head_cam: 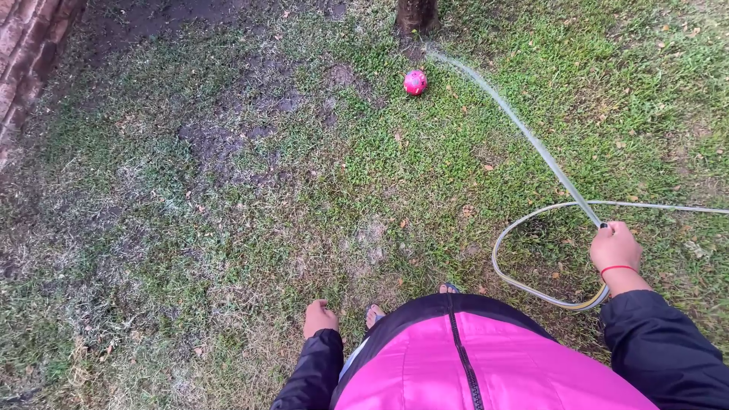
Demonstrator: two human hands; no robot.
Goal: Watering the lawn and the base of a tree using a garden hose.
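My right hand is closed around the end of a pale garden hose, which loops on the grass beside me and runs off to the right. A jet of water shoots from the hose end up toward the base of a tree trunk. A red band circles my right wrist. At my side hangs my left hand, curled into a loose fist with nothing in it. I wear a pink and black jacket with dark sleeves.
A pink ball lies on the grass near the tree trunk. Bare dark soil patches spread across the upper left lawn. A brick wall stands at the far left. My sandalled feet show below.
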